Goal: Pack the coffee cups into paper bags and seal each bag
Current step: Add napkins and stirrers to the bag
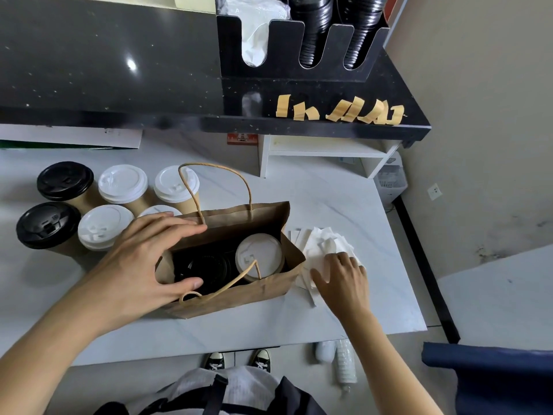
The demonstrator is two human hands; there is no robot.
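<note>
The left hand (143, 256) grips the open paper bag (239, 292), fingers clamped on its rim; two cups (259, 256) stand inside. The right hand (341, 277) rests flat-fingered on napkins (326, 238). Steady the mouth while adding napkins, then use the tape strips (341, 109).

it was a coffee shop's service area: stacked black lids (314, 31) filled a dispenser rack (287, 52) on a dark shelf, and lidded takeaway cups (122, 182) stood on the marble table (344, 211).
</note>
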